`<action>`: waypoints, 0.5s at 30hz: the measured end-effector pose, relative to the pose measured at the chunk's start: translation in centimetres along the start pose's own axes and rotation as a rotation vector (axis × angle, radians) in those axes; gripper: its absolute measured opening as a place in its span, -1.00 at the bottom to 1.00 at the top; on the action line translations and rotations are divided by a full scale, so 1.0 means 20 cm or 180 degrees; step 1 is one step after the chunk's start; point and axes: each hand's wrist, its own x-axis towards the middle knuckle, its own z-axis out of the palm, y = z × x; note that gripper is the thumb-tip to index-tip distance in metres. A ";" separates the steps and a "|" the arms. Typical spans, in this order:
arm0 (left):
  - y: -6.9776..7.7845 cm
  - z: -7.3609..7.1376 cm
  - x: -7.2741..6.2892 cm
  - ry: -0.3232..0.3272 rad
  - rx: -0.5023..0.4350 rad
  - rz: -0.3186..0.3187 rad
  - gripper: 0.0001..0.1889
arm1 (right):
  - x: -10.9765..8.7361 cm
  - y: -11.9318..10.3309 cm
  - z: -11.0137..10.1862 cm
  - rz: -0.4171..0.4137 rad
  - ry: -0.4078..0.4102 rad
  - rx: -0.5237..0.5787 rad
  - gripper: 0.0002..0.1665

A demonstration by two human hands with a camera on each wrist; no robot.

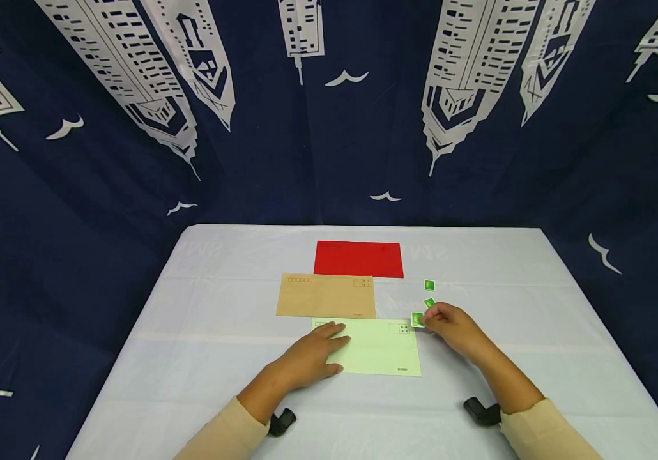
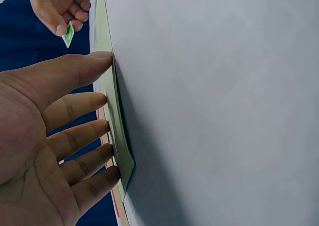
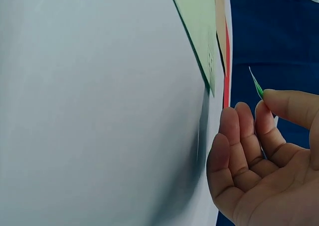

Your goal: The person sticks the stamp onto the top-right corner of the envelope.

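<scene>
A pale green envelope (image 1: 381, 351) lies nearest on the table. My left hand (image 1: 308, 358) rests on its left part, fingers spread and nearly straight; the left wrist view shows the fingertips along the envelope (image 2: 118, 121). Between thumb and index finger, my right hand (image 1: 457, 329) pinches a small green stamp (image 1: 417, 319) with a white border. That stamp is at the envelope's upper right corner in the head view, and the right wrist view shows the stamp (image 3: 256, 84) edge-on, raised above the tabletop. Just beyond the right fingertips lies another green stamp (image 1: 429, 302), partly covered by them.
A brown envelope (image 1: 326, 296) lies behind the green one, and a red envelope (image 1: 358, 259) lies farther back. One more green stamp (image 1: 429, 285) is to their right. A white cloth covers the table (image 1: 191, 358); a dark blue patterned curtain (image 1: 317, 147) hangs behind.
</scene>
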 end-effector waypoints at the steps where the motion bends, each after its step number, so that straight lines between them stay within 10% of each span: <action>1: 0.00 0.00 0.00 -0.0004 0.0003 0.0000 -0.35 | 0.00 0.00 0.00 0.0003 -0.0013 0.0005 -0.76; 15: 0.00 0.00 0.00 -0.0006 0.0031 0.0007 -0.36 | 0.01 -0.02 0.07 -0.0083 -0.0046 0.0032 -0.80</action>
